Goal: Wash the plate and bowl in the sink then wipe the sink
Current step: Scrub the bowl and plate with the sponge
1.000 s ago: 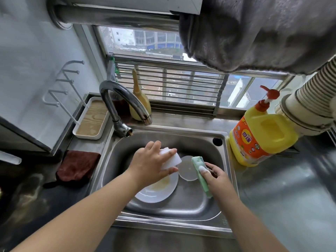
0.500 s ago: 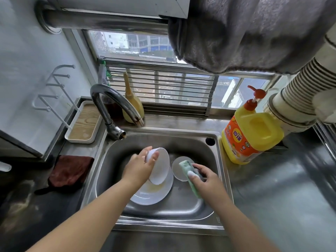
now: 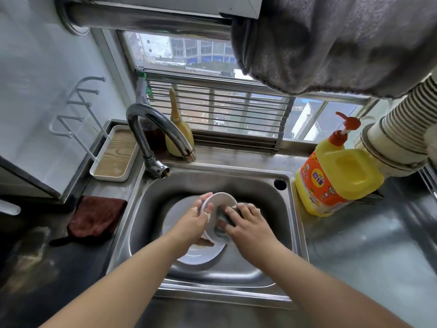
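Steel counter runs along under the window, with the sink (image 3: 293,223) sunk into it and a flat rim showing on all four sides. Both hands are down in the basin. Left hand (image 3: 192,222) holds the bowl (image 3: 222,200) tipped on its edge, thumb hooked over the near rim and fingers curled round the back. Right hand (image 3: 250,226) presses a sponge (image 3: 224,216) into the bowl's hollow, fingers spread and bent over it. Most of the sponge is hidden under those fingers.

Beneath the bowl the plate (image 3: 201,256) lies flat on the basin floor, toward the left wall, its near edge clear of the front wall. Some bare steel is left to the right of the hands and along the front of the basin.

Over the back left corner the tap (image 3: 160,129) arches, its spout ending above the back rim, well apart from the bowl. On the counter to the right a detergent jug (image 3: 335,183) stands just beside the sink's rim. On the left a brown cloth (image 3: 97,216) lies against the rim, with a white tray (image 3: 115,157) behind it by the wall.
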{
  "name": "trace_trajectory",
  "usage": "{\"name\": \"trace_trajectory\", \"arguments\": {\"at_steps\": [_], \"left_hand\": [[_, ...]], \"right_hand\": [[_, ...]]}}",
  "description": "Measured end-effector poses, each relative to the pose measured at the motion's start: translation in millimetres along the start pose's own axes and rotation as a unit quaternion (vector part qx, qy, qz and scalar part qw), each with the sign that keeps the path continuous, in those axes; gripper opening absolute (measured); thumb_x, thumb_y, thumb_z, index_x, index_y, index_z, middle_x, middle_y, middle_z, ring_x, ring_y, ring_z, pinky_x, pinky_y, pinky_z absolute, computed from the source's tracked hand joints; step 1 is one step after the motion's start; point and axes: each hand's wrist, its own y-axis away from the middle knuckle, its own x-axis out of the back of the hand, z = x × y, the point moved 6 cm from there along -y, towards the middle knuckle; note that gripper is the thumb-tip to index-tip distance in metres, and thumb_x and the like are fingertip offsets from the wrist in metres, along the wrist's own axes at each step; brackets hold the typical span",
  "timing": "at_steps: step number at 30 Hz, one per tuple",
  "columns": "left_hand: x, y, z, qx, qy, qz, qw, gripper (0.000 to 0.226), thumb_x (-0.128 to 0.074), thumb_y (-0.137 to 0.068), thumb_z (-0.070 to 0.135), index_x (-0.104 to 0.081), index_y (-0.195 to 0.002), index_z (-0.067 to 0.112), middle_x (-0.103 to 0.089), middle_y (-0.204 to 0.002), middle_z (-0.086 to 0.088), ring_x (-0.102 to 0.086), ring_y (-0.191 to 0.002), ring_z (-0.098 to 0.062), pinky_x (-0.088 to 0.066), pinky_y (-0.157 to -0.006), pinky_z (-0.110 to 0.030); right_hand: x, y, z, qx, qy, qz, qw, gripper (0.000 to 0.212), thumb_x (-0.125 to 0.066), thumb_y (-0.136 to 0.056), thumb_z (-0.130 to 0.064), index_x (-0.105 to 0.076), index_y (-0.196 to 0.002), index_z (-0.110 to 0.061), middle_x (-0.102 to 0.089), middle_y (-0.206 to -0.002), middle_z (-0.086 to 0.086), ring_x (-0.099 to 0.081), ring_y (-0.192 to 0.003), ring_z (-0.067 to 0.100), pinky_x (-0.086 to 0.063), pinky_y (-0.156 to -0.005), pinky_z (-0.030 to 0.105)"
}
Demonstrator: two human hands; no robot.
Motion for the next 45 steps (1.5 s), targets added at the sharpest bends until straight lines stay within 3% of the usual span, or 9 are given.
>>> {"name": "trace_trajectory", "arguments": {"at_steps": [5,16,19,23,26,30,37,42,45], "left_hand": [[-5,-6,19,0.013,-0.007,0.004,1.000,0.022,-0.038,-0.100,0.041,-0.045,-0.119,0.049,-0.052,-0.110,0.006,-0.058,-0.099,-0.021,-0.058,-0.053,-0.038],[13,-8,48,0.118,-0.166,-0.113,0.973,0.030,-0.034,-0.102,0.037,-0.055,-0.119,0.024,-0.064,-0.102,-0.015,-0.067,-0.075,-0.028,-0.057,-0.053,-0.034],[13,-11,41,0.087,-0.094,-0.060,0.990,0.029,-0.038,-0.098,0.014,-0.055,-0.120,0.022,-0.062,-0.105,-0.013,-0.066,-0.078,-0.027,-0.059,-0.062,-0.038],[-11,-10,13,0.042,0.070,0.008,0.997,0.056,-0.032,-0.093,0.002,-0.039,-0.130,0.044,-0.054,-0.118,-0.008,-0.061,-0.087,-0.024,-0.056,-0.057,-0.034],[-6,-7,14,0.036,0.023,-0.002,0.999,0.057,-0.028,-0.090,-0.002,-0.044,-0.126,0.041,-0.054,-0.119,-0.008,-0.061,-0.087,-0.026,-0.057,-0.053,-0.036],[9,-2,37,0.088,-0.092,-0.177,0.976,0.063,-0.029,-0.085,-0.006,-0.050,-0.129,0.034,-0.057,-0.119,-0.018,-0.064,-0.098,-0.037,-0.058,-0.064,-0.043],[-13,-7,35,0.002,0.110,-0.017,0.994,0.077,-0.030,-0.082,-0.015,-0.037,-0.133,0.042,-0.050,-0.122,-0.011,-0.057,-0.101,-0.027,-0.056,-0.074,-0.043],[4,-10,27,0.096,-0.030,-0.150,0.983,0.073,-0.030,-0.072,-0.011,-0.052,-0.124,0.035,-0.055,-0.124,-0.018,-0.060,-0.109,-0.038,-0.052,-0.083,-0.059],[8,-12,39,0.049,-0.007,-0.123,0.991,0.073,-0.035,-0.073,-0.009,-0.045,-0.130,0.035,-0.055,-0.121,-0.016,-0.061,-0.107,-0.033,-0.053,-0.085,-0.058]], "right_hand": [[4,-1,-26,-0.036,-0.155,0.043,0.986,0.042,-0.042,-0.093,-0.031,-0.047,-0.134,-0.036,-0.042,-0.143,-0.004,-0.043,-0.114,0.031,-0.034,-0.100,0.037],[29,6,-4,0.165,0.107,0.106,0.975,0.048,-0.063,-0.065,-0.058,-0.067,-0.102,-0.028,-0.066,-0.115,0.005,-0.061,-0.085,0.029,-0.050,-0.079,0.039],[25,1,0,0.074,0.096,0.138,0.983,0.039,-0.078,-0.052,-0.027,-0.071,-0.091,-0.024,-0.070,-0.106,0.007,-0.062,-0.073,0.031,-0.050,-0.068,0.037],[13,-8,-8,-0.089,-0.064,0.117,0.987,0.035,-0.074,-0.052,-0.045,-0.072,-0.085,-0.035,-0.073,-0.094,-0.002,-0.064,-0.062,0.024,-0.050,-0.055,0.034],[5,-1,-8,-0.030,-0.086,0.165,0.982,0.038,-0.062,-0.060,-0.045,-0.071,-0.095,-0.035,-0.071,-0.103,-0.004,-0.064,-0.071,0.023,-0.051,-0.063,0.036],[14,5,7,0.186,0.102,0.242,0.947,0.029,-0.048,-0.078,-0.019,-0.067,-0.099,-0.025,-0.065,-0.118,0.006,-0.057,-0.092,0.031,-0.042,-0.086,0.042],[18,-19,7,-0.055,-0.002,0.222,0.973,0.039,-0.081,-0.043,-0.027,-0.071,-0.081,-0.029,-0.072,-0.099,-0.004,-0.060,-0.072,0.026,-0.041,-0.069,0.033],[5,-1,11,0.167,0.077,0.247,0.951,0.029,-0.058,-0.074,-0.020,-0.067,-0.100,-0.027,-0.065,-0.116,0.002,-0.057,-0.092,0.028,-0.043,-0.083,0.039],[21,-9,17,0.109,0.089,0.266,0.954,0.032,-0.067,-0.066,-0.021,-0.069,-0.098,-0.024,-0.067,-0.113,0.004,-0.059,-0.085,0.031,-0.042,-0.080,0.039]]}}
